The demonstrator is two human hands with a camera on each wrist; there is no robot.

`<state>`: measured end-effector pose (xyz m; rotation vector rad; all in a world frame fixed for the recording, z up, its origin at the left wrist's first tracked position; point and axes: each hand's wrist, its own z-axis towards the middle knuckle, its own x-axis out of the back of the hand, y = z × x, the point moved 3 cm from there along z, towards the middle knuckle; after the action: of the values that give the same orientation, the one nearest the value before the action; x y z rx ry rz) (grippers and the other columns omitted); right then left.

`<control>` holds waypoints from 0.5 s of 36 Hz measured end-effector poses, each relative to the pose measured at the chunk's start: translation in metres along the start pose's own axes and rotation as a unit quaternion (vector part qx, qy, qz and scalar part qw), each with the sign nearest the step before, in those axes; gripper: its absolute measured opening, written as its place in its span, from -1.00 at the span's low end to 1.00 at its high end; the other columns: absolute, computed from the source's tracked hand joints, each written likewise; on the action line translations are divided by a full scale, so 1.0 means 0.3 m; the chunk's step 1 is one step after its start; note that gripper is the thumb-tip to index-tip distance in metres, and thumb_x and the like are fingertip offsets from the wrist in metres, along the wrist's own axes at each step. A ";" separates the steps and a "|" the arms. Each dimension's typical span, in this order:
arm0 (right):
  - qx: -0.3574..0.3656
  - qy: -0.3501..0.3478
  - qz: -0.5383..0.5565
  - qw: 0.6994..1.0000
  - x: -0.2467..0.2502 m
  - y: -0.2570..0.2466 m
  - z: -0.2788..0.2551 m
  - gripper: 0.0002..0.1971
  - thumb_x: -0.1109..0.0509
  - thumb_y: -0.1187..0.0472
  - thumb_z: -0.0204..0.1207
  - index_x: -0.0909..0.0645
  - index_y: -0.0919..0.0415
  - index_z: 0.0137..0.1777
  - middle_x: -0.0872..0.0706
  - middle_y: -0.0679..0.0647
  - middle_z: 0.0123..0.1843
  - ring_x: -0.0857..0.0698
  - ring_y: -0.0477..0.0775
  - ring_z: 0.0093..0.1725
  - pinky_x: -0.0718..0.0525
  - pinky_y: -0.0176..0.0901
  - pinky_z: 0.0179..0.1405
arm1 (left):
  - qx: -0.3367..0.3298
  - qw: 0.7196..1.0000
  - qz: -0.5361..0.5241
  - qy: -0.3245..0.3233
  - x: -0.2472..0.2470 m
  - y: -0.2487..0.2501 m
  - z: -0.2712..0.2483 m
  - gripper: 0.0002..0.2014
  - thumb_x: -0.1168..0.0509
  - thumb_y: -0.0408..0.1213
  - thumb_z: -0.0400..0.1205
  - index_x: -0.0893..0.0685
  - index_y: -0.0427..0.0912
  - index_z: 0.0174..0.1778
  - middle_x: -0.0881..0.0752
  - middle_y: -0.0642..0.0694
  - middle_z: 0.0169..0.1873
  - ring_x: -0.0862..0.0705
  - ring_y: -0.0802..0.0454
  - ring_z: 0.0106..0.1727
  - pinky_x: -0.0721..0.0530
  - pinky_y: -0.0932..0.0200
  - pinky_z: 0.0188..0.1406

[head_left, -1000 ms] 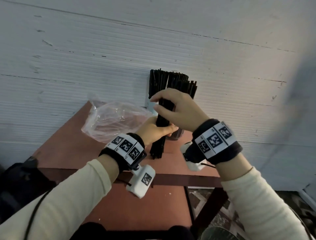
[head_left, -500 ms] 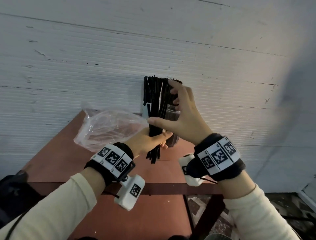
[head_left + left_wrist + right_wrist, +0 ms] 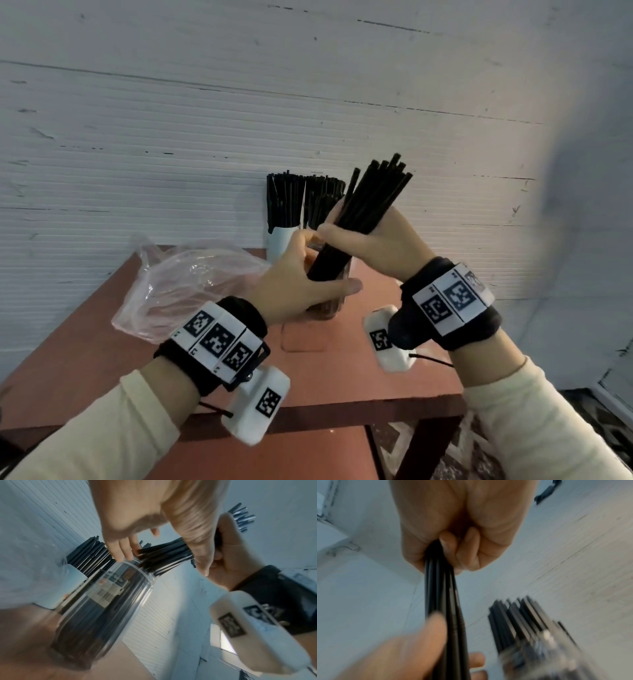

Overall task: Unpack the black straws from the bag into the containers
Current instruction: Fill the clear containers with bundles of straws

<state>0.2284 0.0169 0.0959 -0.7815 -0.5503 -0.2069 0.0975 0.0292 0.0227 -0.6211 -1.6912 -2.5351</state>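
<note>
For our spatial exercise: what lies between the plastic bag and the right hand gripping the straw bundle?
The left hand, fingers straight, at the lower end of the straw bundle that the right hand holds; the head view shows it.

Clear plastic container (image 3: 102,609), cylindrical, barcode label on its wall, standing on a reddish-brown table (image 3: 25,649); black straws inside. Second, white container (image 3: 72,573) just behind it against the ribbed white wall (image 3: 34,534), filled with black straws (image 3: 89,553). Left hand (image 3: 145,513): fingers straight, fingertips (image 3: 120,555) at the clear container's rim. Right hand (image 3: 229,555): curled round a tilted bundle of black straws (image 3: 164,557), lower ends over the clear container's mouth. White wrist camera (image 3: 254,631), far right.
</note>
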 end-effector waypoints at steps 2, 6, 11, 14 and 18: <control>0.000 0.058 0.006 0.998 0.077 0.002 0.042 -0.89 -0.46 0.33 0.53 -0.67 0.35 -0.21 -0.66 -0.07 -0.38 -0.62 -0.26 -0.39 -0.53 -0.48 -0.36 | -0.012 0.997 -0.007 0.079 0.020 -0.019 0.053 0.04 -0.68 0.20 0.09 -0.18 0.27 0.37 -0.46 0.00 0.27 -0.55 0.15 0.32 -0.60 0.04 0.28; -0.015 0.126 -0.002 0.992 0.192 0.011 0.122 -0.88 -0.45 0.34 0.52 -0.67 0.39 -0.21 -0.64 -0.04 -0.41 -0.58 -0.26 -0.50 -0.45 -0.52 -0.49 | 0.035 0.996 0.022 0.076 0.051 -0.043 0.172 0.44 -0.68 0.22 -0.01 0.19 0.20 0.61 -0.25 -0.03 0.54 -0.29 0.11 0.52 -0.30 -0.06 0.58; -0.037 0.121 -0.028 0.992 0.236 0.042 0.192 -0.88 -0.45 0.27 0.50 -0.67 0.26 -0.25 -0.66 0.13 -0.34 -0.51 -0.13 -0.50 -0.43 -0.35 -0.56 | 0.090 0.995 0.034 -0.009 0.059 -0.075 0.288 0.51 -0.71 0.19 0.02 0.26 0.15 0.68 -0.38 0.04 0.56 -0.37 0.13 0.54 -0.31 0.01 0.60; -0.039 0.116 -0.036 0.992 0.244 0.058 0.216 -0.89 -0.45 0.27 0.51 -0.67 0.29 -0.22 -0.66 0.13 -0.32 -0.53 -0.12 -0.47 -0.45 -0.35 -0.55 | 0.084 0.996 0.012 -0.033 0.046 -0.069 0.327 0.06 -0.65 -0.28 0.35 -0.09 -0.02 0.65 -0.59 0.14 0.21 -0.58 0.14 0.34 -0.56 0.53 0.00; -0.020 0.107 -0.050 0.993 0.246 0.063 0.235 -0.88 -0.43 0.30 0.53 -0.67 0.38 -0.17 -0.65 0.02 -0.35 -0.57 -0.24 -0.46 -0.47 -0.46 -0.49 | 0.076 0.996 0.004 -0.054 0.054 -0.089 0.355 -0.18 -0.63 -0.37 0.37 -0.35 -0.04 0.48 -0.65 0.16 0.08 -0.63 0.37 0.05 -0.61 0.57 -0.19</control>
<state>0.2698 0.0822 0.1650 -0.7599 -0.3843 -0.3899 0.1091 0.1384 0.0397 -0.7642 -1.8887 -2.3781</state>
